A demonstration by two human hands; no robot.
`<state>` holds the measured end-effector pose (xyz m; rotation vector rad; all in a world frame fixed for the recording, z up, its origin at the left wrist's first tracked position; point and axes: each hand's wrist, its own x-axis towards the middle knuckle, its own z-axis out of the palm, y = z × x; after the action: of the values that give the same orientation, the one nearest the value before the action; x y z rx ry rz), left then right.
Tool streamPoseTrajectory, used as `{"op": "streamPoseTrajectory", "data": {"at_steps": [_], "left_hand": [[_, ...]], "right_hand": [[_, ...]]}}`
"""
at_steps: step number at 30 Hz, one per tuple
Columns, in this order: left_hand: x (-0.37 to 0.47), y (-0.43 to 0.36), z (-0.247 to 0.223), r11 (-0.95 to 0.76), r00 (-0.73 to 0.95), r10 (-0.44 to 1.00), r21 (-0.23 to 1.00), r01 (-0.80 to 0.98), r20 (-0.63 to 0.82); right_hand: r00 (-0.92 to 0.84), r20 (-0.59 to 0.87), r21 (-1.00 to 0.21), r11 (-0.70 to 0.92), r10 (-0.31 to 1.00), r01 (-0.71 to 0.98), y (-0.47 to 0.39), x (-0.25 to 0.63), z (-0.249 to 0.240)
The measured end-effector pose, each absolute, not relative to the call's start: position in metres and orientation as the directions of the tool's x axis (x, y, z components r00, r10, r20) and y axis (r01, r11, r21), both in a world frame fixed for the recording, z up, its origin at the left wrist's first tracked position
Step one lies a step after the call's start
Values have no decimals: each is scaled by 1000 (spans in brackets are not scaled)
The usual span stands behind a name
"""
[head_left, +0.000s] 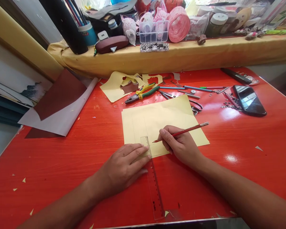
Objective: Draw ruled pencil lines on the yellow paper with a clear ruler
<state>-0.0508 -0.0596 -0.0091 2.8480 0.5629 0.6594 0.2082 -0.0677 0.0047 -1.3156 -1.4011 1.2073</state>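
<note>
A red pencil [189,129] is held in the fingers of my right hand [178,143], its point at the surface of a pale yellow paper sheet [166,117]. My left hand [126,165] lies flat with fingers stretched out, their tips pressing on a clear ruler [156,190]. The ruler's far end rests on the sheet, and its near part reaches over the red table toward the front edge. Thin pencil lines run across the left part of the paper, which seems to have another sheet beneath it.
Behind the paper lie yellow-green pliers [144,93], cut yellow scraps [113,86], scissors [197,106] and pens. A phone [250,100] sits at the right among small rings. Brown and white sheets [62,95] lean at the left. A cloth-covered ledge [124,62] holds jars and boxes.
</note>
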Motion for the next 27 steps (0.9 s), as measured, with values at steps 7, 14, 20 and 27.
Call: {"op": "streamPoseTrajectory", "data": {"at_steps": [7, 14, 20, 27], "left_hand": [[-49, -60, -6, -922, 841, 377, 247, 299, 388], [-50, -59, -7, -916, 837, 387, 264, 302, 386], [-52, -58, -9, -912, 844, 385, 295, 286, 374], [-49, -55, -12, -857, 812, 466, 406, 316, 351]], "right_hand": [[-92, -47, -981, -29, 995, 190, -68, 209, 5], [-102, -36, -979, -14, 994, 205, -68, 209, 6], [-104, -34, -972, -9, 994, 234, -68, 209, 7], [-49, -59, -983, -49, 997, 178, -65, 206, 6]]}}
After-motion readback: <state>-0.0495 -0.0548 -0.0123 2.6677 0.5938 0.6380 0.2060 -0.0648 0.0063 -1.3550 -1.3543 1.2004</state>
